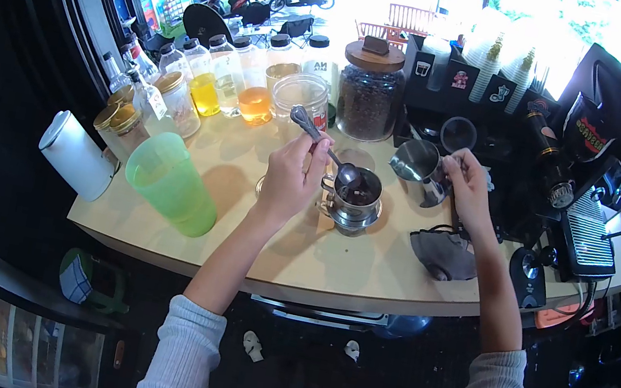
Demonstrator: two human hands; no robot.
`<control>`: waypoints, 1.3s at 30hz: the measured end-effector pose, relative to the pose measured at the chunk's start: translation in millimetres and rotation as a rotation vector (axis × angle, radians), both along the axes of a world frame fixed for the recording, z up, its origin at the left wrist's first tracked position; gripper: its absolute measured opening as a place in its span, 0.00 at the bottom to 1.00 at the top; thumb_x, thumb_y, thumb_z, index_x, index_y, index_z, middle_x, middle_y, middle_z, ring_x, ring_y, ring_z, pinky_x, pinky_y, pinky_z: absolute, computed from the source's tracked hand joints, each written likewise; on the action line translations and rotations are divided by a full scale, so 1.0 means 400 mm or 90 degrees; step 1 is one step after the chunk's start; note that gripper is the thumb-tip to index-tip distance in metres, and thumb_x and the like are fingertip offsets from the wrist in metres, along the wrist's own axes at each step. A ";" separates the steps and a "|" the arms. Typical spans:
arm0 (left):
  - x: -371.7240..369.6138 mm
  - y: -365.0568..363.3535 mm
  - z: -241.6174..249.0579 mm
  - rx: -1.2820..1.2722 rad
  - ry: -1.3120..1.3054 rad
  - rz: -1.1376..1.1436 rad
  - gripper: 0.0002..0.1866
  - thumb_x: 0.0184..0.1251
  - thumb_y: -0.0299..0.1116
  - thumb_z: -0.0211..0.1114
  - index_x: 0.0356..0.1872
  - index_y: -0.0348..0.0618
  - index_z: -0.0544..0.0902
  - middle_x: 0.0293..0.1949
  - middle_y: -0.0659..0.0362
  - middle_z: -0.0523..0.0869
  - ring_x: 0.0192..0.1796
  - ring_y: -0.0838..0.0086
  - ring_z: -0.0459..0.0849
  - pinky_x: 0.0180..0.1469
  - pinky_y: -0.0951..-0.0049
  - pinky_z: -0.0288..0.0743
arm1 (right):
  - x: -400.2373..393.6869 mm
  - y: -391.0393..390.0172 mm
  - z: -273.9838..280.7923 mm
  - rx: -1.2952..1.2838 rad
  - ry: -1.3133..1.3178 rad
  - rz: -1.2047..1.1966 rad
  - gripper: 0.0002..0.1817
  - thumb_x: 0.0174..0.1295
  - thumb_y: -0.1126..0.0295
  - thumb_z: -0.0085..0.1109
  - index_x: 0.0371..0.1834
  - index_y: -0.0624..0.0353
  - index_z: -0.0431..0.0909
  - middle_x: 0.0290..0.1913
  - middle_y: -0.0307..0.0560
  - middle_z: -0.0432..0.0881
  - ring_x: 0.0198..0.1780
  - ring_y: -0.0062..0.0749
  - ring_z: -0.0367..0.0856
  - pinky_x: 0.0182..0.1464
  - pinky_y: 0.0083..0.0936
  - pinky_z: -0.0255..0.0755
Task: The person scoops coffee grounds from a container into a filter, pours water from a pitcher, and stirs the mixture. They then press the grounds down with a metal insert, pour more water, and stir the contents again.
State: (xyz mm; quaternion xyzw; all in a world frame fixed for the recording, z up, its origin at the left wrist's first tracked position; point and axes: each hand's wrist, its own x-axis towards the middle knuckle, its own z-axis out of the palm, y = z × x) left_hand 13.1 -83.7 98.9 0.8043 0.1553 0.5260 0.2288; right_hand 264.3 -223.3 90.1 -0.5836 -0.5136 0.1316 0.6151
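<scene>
My left hand (295, 175) is closed around the handle of a metal spoon (347, 174). The spoon's bowl tilts down at the mouth of a small metal coffee dripper (357, 212), which has dark contents and a side handle. Beneath the dripper is a vessel, mostly hidden by it. Pinched by its handle in my right hand (467, 190) is a stainless steel pitcher (423, 179), to the right of the dripper, its spout facing left. I cannot make out what the pitcher contains.
A green plastic pitcher (175, 185) stands left of my left forearm. Several bottles (204, 88) and a jar of coffee beans (368, 103) line the back. On the right are a grey face mask (445, 254), a cup holder (447, 81) and an espresso machine (590, 231).
</scene>
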 end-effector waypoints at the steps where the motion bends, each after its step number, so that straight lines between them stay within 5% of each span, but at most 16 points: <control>1: 0.002 0.000 0.000 0.009 -0.009 0.003 0.07 0.70 0.28 0.55 0.38 0.35 0.79 0.27 0.52 0.84 0.28 0.67 0.85 0.32 0.68 0.76 | -0.015 0.002 0.021 -0.006 -0.002 0.019 0.10 0.70 0.69 0.52 0.32 0.62 0.70 0.26 0.33 0.72 0.31 0.10 0.68 0.35 0.14 0.65; 9: 0.003 0.001 -0.012 0.019 -0.017 0.015 0.09 0.70 0.29 0.55 0.39 0.34 0.81 0.30 0.54 0.86 0.29 0.72 0.86 0.34 0.73 0.76 | -0.103 0.028 0.096 0.027 -0.023 0.066 0.08 0.68 0.72 0.54 0.32 0.63 0.70 0.23 0.33 0.69 0.26 0.11 0.64 0.28 0.15 0.63; 14: 0.001 -0.003 -0.010 0.006 -0.034 0.009 0.07 0.69 0.27 0.56 0.38 0.34 0.79 0.28 0.51 0.84 0.29 0.66 0.85 0.34 0.68 0.76 | -0.130 0.032 0.134 -0.060 -0.232 0.005 0.10 0.65 0.71 0.58 0.30 0.65 0.70 0.16 0.35 0.60 0.22 0.14 0.56 0.23 0.21 0.54; 21: 0.000 0.004 -0.018 0.018 -0.031 0.024 0.09 0.70 0.29 0.55 0.39 0.34 0.80 0.29 0.53 0.85 0.29 0.72 0.86 0.35 0.73 0.76 | -0.156 0.032 0.156 -0.058 -0.296 0.009 0.12 0.63 0.70 0.60 0.29 0.66 0.69 0.17 0.38 0.62 0.21 0.18 0.58 0.24 0.24 0.56; 23: -0.002 0.001 -0.015 0.006 -0.034 0.015 0.07 0.69 0.27 0.56 0.39 0.34 0.79 0.28 0.51 0.84 0.29 0.66 0.84 0.34 0.68 0.76 | -0.159 0.033 0.157 -0.060 -0.296 0.016 0.12 0.63 0.70 0.61 0.29 0.66 0.69 0.17 0.40 0.63 0.21 0.21 0.58 0.24 0.25 0.56; 39: -0.003 0.000 -0.017 0.006 -0.028 0.007 0.07 0.69 0.27 0.56 0.38 0.33 0.79 0.29 0.50 0.84 0.30 0.64 0.84 0.35 0.67 0.76 | -0.160 0.016 0.169 -0.074 -0.354 -0.008 0.14 0.60 0.70 0.62 0.29 0.67 0.67 0.21 0.47 0.66 0.22 0.31 0.62 0.26 0.29 0.59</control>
